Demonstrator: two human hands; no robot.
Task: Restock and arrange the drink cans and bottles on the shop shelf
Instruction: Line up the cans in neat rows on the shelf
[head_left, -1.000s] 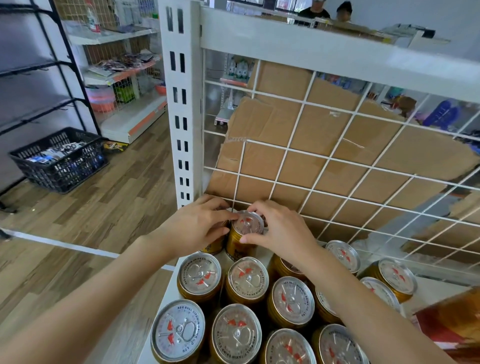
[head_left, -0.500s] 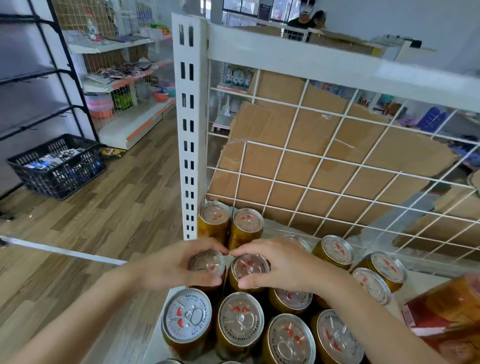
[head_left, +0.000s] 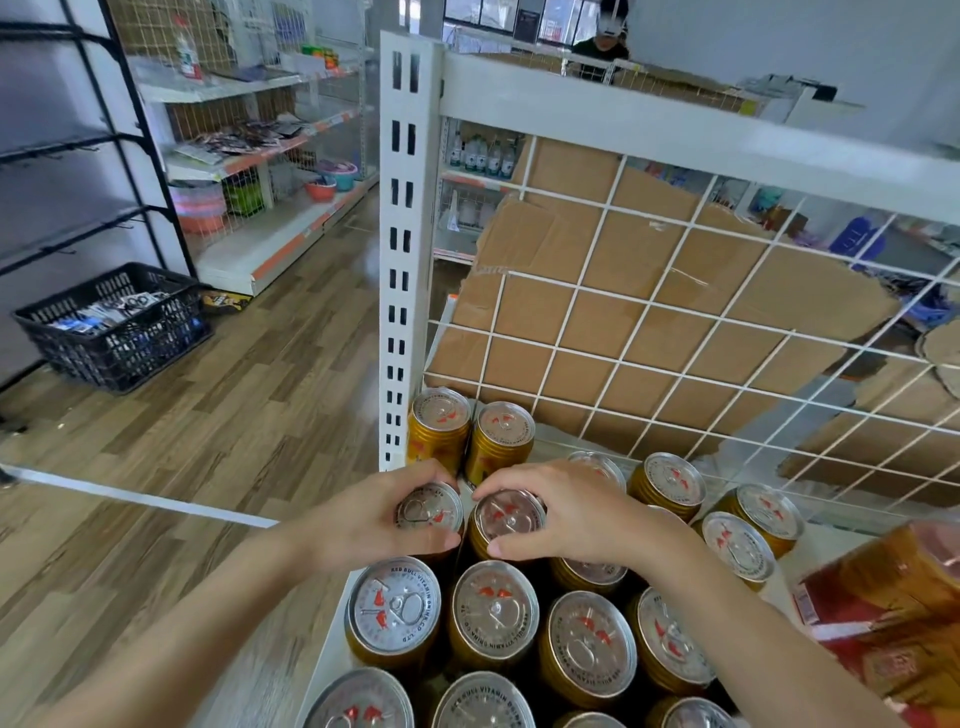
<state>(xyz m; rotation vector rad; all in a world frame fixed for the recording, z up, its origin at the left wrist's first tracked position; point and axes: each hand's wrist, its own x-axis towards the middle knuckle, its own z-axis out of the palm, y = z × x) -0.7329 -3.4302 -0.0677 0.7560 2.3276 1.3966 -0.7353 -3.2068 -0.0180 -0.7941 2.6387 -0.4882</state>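
Note:
Several gold drink cans with silver lids stand packed on the white shop shelf (head_left: 332, 649). My left hand (head_left: 363, 519) grips one can (head_left: 431, 512) around its top. My right hand (head_left: 576, 512) grips the neighbouring can (head_left: 509, 517) the same way. Both held cans sit side by side in the second row from the back. Behind them two gold cans (head_left: 470, 436) stand against the shelf's back corner, by the upright post (head_left: 402, 249). More cans fill the rows in front and to the right.
A white wire grid (head_left: 675, 312) backed by cardboard closes the shelf's rear. A shrink-wrapped pack of cans (head_left: 898, 613) lies at the right. A black basket (head_left: 114, 327) sits on the wooden floor at the left. A person stands beyond the shelf top.
My hands left two cans at the back corner and drew back onto the two cans of the row in front. They have stayed there for the last half second.

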